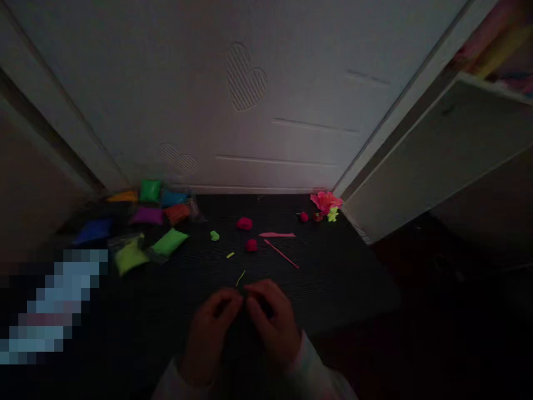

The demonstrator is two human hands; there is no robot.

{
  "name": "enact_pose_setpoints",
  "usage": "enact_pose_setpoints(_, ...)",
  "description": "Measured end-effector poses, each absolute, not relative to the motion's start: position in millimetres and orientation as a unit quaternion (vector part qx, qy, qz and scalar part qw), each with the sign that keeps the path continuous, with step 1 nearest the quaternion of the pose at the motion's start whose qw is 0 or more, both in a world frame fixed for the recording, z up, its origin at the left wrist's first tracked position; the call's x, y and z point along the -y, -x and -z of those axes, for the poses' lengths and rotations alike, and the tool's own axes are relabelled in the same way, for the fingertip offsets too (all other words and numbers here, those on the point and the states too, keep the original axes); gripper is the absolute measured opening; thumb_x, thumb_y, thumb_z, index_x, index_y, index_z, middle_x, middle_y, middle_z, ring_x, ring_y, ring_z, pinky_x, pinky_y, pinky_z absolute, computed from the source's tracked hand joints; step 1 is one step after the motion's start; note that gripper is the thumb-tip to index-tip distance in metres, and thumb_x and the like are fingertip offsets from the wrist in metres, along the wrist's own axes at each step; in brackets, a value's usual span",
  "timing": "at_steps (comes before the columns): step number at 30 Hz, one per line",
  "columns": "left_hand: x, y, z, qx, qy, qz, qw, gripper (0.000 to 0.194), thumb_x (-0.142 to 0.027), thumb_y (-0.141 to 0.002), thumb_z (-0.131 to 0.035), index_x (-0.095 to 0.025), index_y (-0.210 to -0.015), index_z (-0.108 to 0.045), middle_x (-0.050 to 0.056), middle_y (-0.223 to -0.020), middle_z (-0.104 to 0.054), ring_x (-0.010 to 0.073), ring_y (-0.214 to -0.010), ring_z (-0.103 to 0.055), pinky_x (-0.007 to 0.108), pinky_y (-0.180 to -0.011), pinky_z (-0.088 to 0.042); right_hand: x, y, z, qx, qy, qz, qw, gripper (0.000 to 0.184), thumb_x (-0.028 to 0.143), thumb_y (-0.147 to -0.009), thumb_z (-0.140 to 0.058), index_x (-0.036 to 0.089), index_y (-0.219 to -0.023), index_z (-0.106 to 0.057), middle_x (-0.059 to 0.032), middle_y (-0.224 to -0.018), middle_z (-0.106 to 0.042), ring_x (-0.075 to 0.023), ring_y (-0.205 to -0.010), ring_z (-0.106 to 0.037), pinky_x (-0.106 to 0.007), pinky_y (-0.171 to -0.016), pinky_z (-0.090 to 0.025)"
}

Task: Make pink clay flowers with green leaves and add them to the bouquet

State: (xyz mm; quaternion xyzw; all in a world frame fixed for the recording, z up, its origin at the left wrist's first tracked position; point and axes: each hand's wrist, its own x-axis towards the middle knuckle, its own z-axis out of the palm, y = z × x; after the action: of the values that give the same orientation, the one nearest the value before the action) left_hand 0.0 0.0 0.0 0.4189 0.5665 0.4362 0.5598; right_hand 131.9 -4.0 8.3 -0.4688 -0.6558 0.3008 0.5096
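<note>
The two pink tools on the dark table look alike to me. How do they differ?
The upper tool is broader and blade-like towards its left end, while the lower tool is a thin rod. The upper tool lies almost level across the view; the lower tool slants down to the right. The lower tool is also nearer the right hand. Both are pink and lie flat on the table.

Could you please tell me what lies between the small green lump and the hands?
A short yellow piece and a thin yellowish strand, in the head view.
</note>
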Motion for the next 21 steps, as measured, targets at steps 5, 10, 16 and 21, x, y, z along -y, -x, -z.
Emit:
enact_pose_setpoints(5, -0.4, -3.4, -8.5, -0.551, -0.437, -0.438, 0.559, 0.014, -0.032, -0.065, -0.063, -0.019, -0.069, -0.065, -0.001, -0.074, -0.065, 0.0157, -0.076, -0.058, 0.023, -0.072, -0.044, 8.0, -130.5, -12.2, 0.664, 0.449, -0.314, 0.509, 0.016, 0.015, -0.078, -0.052, 0.02, -0.09, -0.062, -0.0027, -0.079, -0.062, -0.0133, -0.075, -0.057, -0.025, -0.067, -0.046)
enact_pose_setpoints(10, -0.2, -2.6, -12.1, -0.564, -0.451, -0.427, 0.545, 0.016, -0.034, -0.068, -0.059, -0.02, -0.072, -0.066, 0.0, -0.079, -0.066, 0.0164, -0.079, -0.059, 0.024, -0.076, -0.044, 7.7, -131.6, -15.4, 0.659, 0.453, -0.328, 0.503, 0.016, 0.016, -0.079, -0.051, 0.02, -0.088, -0.063, -0.0039, -0.08, -0.062, -0.0138, -0.076, -0.058, -0.026, -0.068, -0.046)
enact_pose_setpoints(16, -0.9, -2.8, -10.5, -0.561, -0.441, -0.425, 0.556, 0.013, -0.031, -0.065, -0.062, -0.019, -0.068, -0.065, 0.0, -0.073, -0.066, 0.0165, -0.074, -0.06, 0.025, -0.071, -0.046, 7.7, -130.9, -14.9, 0.658, 0.452, -0.329, 0.504, 0.016, 0.016, -0.078, -0.051, 0.019, -0.089, -0.063, -0.0043, -0.08, -0.063, -0.0141, -0.075, -0.058, -0.026, -0.067, -0.047)
enact_pose_setpoints(21, -0.8, -3.3, -9.5, -0.567, -0.428, -0.439, 0.55, 0.012, -0.03, -0.06, -0.065, -0.019, -0.063, -0.062, -0.001, -0.067, -0.065, 0.0157, -0.069, -0.06, 0.024, -0.066, -0.047, 8.1, -131.2, -15.0, 0.659, 0.444, -0.321, 0.515, 0.016, 0.017, -0.078, -0.052, 0.019, -0.089, -0.063, -0.0045, -0.079, -0.063, -0.0141, -0.075, -0.058, -0.026, -0.066, -0.047)
